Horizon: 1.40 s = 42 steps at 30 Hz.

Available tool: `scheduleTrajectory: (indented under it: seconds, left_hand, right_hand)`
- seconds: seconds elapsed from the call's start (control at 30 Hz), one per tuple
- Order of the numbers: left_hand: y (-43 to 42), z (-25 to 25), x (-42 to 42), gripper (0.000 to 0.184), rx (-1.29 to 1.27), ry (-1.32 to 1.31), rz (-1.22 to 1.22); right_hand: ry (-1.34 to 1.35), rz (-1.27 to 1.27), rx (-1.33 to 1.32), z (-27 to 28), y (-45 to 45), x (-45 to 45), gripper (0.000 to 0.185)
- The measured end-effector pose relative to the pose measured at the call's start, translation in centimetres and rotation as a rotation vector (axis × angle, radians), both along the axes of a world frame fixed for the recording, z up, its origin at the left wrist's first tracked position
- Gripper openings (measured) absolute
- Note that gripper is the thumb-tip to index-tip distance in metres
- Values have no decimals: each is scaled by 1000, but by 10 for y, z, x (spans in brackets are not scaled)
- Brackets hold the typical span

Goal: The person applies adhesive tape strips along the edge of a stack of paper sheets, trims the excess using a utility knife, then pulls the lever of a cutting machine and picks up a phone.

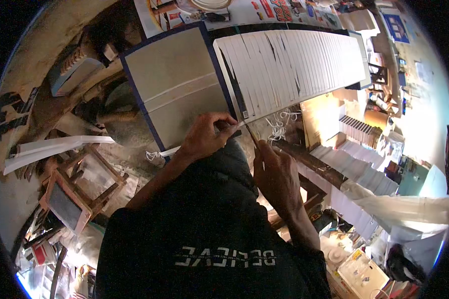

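At the near left corner of a long row of tightly packed white paper bundles, the left hand pinched a thin white strip, thumb and forefinger narrowed together. The right hand closed round a slender, dark, stick-like tool, its tip pointing up beside the strip; whether it touched was too small to tell. Beyond the fingers, the row ran away to the right, alongside a large grey board with dark blue edging. Loose white cords lay near its lower side. The bundles were already lined up, while the work at the corner seemed unfinished; how much remained could not be told. The left forearm slanted up from the lower left, wrist bent inward; the right rose from the lower right, knuckles uppermost.
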<state>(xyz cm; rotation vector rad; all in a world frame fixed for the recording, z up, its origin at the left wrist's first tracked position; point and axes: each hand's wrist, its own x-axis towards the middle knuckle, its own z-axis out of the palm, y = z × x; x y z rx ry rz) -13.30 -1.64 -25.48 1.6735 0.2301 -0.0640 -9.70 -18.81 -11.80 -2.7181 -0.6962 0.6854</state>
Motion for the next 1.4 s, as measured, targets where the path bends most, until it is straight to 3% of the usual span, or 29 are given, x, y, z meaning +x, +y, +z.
scheduleTrajectory:
  seconds: [0.4,0.7,0.77,0.87,0.93,1.03,1.17,1.23,1.27,1.33,1.4]
  left_hand:
    - [4,3,4,21,-26,14,14]
    - [8,20,9,20,-195,259,-54]
    - [19,30,6,20,-233,341,12]
    - [49,25,0,23,-118,345,14]
    - [59,22,-7,25,-123,364,11]
    - [63,39,-12,26,62,297,-14]
    - [58,58,-22,26,21,166,-74]
    - [60,66,-27,24,-48,131,-63]
    - [63,73,-31,21,-23,80,-60]
    - [65,86,-40,19,11,55,-36]
    - [64,100,-44,17,63,71,-71]
  right_hand:
    - [4,34,45,-2,-10,1,4]
    - [-9,67,65,-3,-30,0,8]
    - [59,89,-100,-1,-38,-1,11]
    - [197,87,44,13,-50,5,13]
    - [68,81,-15,20,-58,18,14]
    - [-171,-104,22,32,-17,57,18]
    - [-245,-167,241,-57,-36,130,25]
    - [-775,163,79,-80,-41,144,23]
    - [-771,176,98,-68,-28,137,23]
    - [-684,187,384,-24,8,95,30]
    - [178,19,553,-12,25,50,24]
